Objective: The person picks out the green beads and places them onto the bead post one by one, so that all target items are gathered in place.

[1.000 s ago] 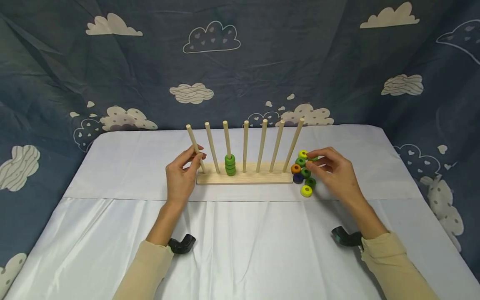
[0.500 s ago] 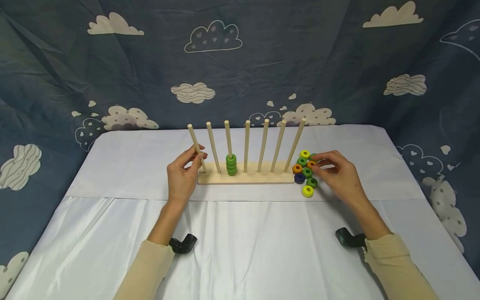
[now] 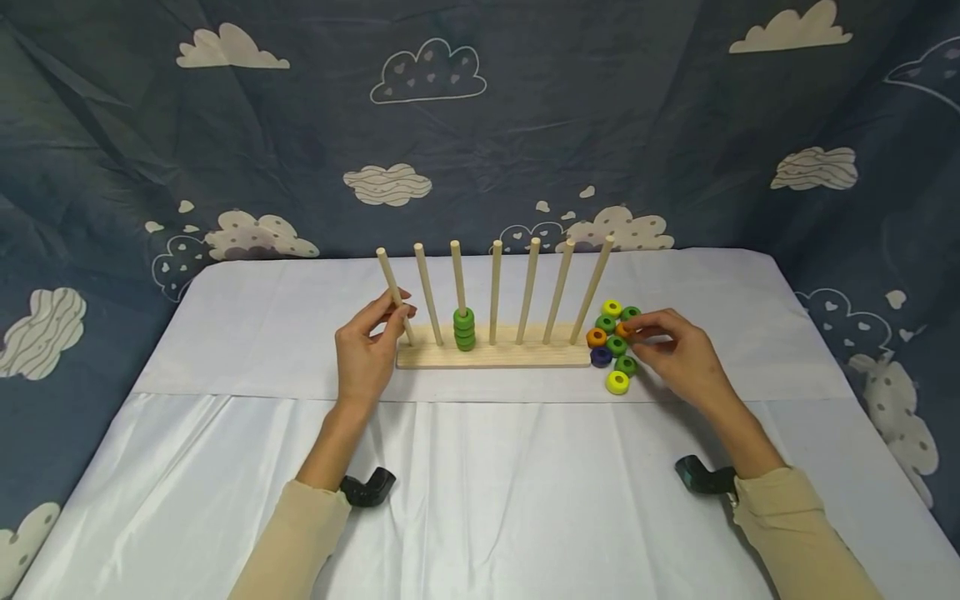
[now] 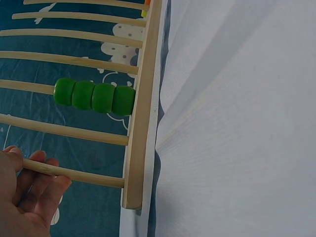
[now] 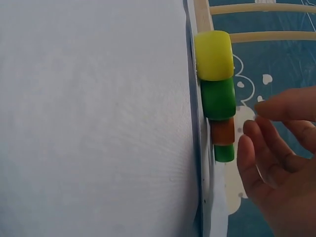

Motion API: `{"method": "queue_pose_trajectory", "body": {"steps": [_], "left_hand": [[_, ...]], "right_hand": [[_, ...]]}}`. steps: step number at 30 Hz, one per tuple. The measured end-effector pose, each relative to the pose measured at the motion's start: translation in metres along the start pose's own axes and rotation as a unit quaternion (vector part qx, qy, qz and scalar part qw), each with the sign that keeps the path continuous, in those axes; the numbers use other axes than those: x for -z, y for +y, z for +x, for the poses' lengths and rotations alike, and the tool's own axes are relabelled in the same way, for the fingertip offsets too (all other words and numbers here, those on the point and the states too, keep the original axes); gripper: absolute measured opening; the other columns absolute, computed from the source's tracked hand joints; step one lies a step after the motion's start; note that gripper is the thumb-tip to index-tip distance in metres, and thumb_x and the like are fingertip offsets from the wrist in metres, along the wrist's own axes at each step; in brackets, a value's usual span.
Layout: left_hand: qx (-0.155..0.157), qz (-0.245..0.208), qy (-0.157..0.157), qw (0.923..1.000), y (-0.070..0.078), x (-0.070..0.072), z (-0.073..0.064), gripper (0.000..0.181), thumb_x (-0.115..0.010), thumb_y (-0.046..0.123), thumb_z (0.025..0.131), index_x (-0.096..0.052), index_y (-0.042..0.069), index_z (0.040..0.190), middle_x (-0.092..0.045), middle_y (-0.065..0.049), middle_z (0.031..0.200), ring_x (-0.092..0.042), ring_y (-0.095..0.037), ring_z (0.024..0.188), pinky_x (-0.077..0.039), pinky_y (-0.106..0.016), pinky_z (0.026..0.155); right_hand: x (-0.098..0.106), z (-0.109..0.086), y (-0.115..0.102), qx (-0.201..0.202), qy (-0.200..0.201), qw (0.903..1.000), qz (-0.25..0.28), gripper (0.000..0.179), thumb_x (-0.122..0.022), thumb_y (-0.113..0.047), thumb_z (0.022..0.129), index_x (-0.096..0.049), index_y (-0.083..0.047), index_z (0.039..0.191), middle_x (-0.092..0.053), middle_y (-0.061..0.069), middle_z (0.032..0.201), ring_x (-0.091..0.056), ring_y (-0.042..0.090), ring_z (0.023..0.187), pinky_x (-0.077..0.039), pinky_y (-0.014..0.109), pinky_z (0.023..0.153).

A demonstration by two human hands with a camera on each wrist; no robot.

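My left hand (image 3: pixel 364 350) pinches the leftmost wooden peg (image 4: pixel 91 177) between thumb and fingers, partway up it. That peg rises from a pale wooden base (image 3: pixel 493 358) with several upright pegs in a row. Stacked green beads (image 3: pixel 464 330) sit on the third peg from the left. Off the base's right end lies a cluster of loose beads: yellow, green, orange and dark blue. My right hand (image 3: pixel 686 358) is beside this cluster, fingertips close to an orange bead (image 3: pixel 623 330). In the right wrist view its thumb and fingers stay apart, with nothing between them.
A white cloth (image 3: pixel 480 483) covers the table. Behind it hangs a dark blue curtain (image 3: pixel 585 108) with a cloud pattern. A black wrist device (image 3: pixel 369 487) is on the left wrist, and another black device (image 3: pixel 703 476) on the right. A yellow bead (image 3: pixel 617 382) lies nearest the front.
My right hand has drawn slightly right, off the bead cluster, so the orange and green beads at its fingertips show more. The left hand keeps its pinch on the peg.
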State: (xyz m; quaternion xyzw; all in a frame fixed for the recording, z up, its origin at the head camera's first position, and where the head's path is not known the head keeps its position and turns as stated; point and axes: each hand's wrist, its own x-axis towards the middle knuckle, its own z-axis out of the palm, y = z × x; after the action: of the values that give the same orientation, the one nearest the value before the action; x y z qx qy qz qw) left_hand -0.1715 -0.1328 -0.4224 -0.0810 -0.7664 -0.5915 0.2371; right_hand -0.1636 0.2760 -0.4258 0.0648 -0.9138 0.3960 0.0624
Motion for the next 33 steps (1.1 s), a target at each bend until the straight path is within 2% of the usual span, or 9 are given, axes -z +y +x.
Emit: {"method": "queue_pose_trajectory", "body": {"steps": [4,9,11,14,16,18,21,25,33], "left_hand": [[0.003,-0.001,-0.001,1.0,0.0,0.0,0.0,0.022,-0.068,0.01,0.101,-0.076,0.002,0.12,-0.078,-0.019,0.103,-0.074,-0.021,0.096,-0.065,-0.016,0.081],[0.005,-0.002,-0.001,1.0,0.0,0.0,0.0,0.022,-0.068,0.008,0.101,-0.075,0.0,0.12,-0.078,-0.019,0.103,-0.074,-0.026,0.097,-0.064,-0.016,0.082],[0.006,-0.003,-0.001,1.0,0.001,0.0,0.0,0.022,-0.067,0.007,0.101,-0.075,0.0,0.121,-0.078,-0.02,0.104,-0.074,-0.028,0.098,-0.064,-0.016,0.081],[0.008,-0.004,-0.001,1.0,0.001,0.0,-0.001,0.022,-0.068,0.007,0.101,-0.075,0.001,0.121,-0.078,-0.021,0.104,-0.074,-0.03,0.098,-0.064,-0.015,0.081],[0.009,-0.004,0.001,1.0,0.0,0.0,-0.001,0.022,-0.068,0.007,0.101,-0.076,0.002,0.12,-0.078,-0.021,0.104,-0.074,-0.031,0.098,-0.064,-0.015,0.081],[0.006,-0.004,0.002,1.0,0.0,0.0,-0.001,0.022,-0.069,0.007,0.1,-0.075,0.001,0.12,-0.078,-0.021,0.103,-0.074,-0.031,0.098,-0.064,-0.015,0.081],[0.001,-0.004,0.003,1.0,0.0,0.0,0.0,0.021,-0.069,0.008,0.1,-0.076,0.001,0.12,-0.078,-0.02,0.102,-0.075,-0.031,0.096,-0.064,-0.015,0.079],[-0.004,-0.002,0.002,1.0,0.0,0.0,0.001,0.021,-0.069,0.009,0.101,-0.076,0.002,0.119,-0.079,-0.019,0.102,-0.075,-0.029,0.095,-0.065,-0.015,0.078],[-0.005,-0.004,-0.001,1.0,0.0,0.0,0.002,0.022,-0.068,0.008,0.101,-0.075,0.001,0.121,-0.078,-0.02,0.102,-0.075,-0.026,0.095,-0.066,-0.019,0.08]], "right_hand": [[0.0,0.0,0.002,0.001,-0.011,0.9999,-0.002,0.034,-0.069,0.01,0.091,-0.068,-0.001,0.123,-0.066,0.02,0.124,-0.067,0.04,0.113,-0.043,-0.001,0.079],[-0.001,0.0,0.004,0.0,-0.027,0.9996,-0.006,0.036,-0.067,0.012,0.091,-0.068,-0.002,0.124,-0.068,0.021,0.124,-0.067,0.038,0.111,-0.046,0.003,0.08],[-0.001,0.0,0.004,-0.004,-0.036,0.9993,-0.011,0.037,-0.067,0.012,0.091,-0.069,-0.003,0.125,-0.069,0.021,0.124,-0.067,0.038,0.112,-0.053,0.013,0.086],[-0.002,0.002,0.003,-0.011,-0.049,0.9986,-0.021,0.039,-0.066,0.013,0.091,-0.069,-0.004,0.126,-0.069,0.02,0.126,-0.066,0.038,0.114,-0.061,0.038,0.093],[-0.002,0.003,0.003,-0.012,-0.061,0.9978,-0.023,0.041,-0.064,0.014,0.091,-0.069,-0.005,0.127,-0.068,0.02,0.129,-0.065,0.039,0.119,-0.06,0.054,0.096],[-0.002,0.005,0.003,-0.012,-0.073,0.9968,-0.028,0.042,-0.062,0.014,0.092,-0.069,-0.006,0.128,-0.067,0.02,0.133,-0.062,0.042,0.125,-0.059,0.06,0.099],[-0.002,0.007,0.002,-0.013,-0.097,0.9943,-0.043,0.046,-0.062,0.016,0.091,-0.069,-0.009,0.13,-0.064,0.021,0.14,-0.059,0.044,0.131,-0.059,0.062,0.101],[-0.002,0.009,0.003,-0.016,-0.116,0.9914,-0.059,0.048,-0.066,0.015,0.09,-0.069,-0.011,0.131,-0.062,0.022,0.143,-0.06,0.045,0.128,-0.06,0.061,0.1],[-0.003,0.011,0.004,-0.01,-0.119,0.9898,-0.078,0.042,-0.075,0.005,0.09,-0.07,-0.01,0.129,-0.063,0.023,0.141,-0.063,0.041,0.122,-0.061,0.058,0.098]]}}
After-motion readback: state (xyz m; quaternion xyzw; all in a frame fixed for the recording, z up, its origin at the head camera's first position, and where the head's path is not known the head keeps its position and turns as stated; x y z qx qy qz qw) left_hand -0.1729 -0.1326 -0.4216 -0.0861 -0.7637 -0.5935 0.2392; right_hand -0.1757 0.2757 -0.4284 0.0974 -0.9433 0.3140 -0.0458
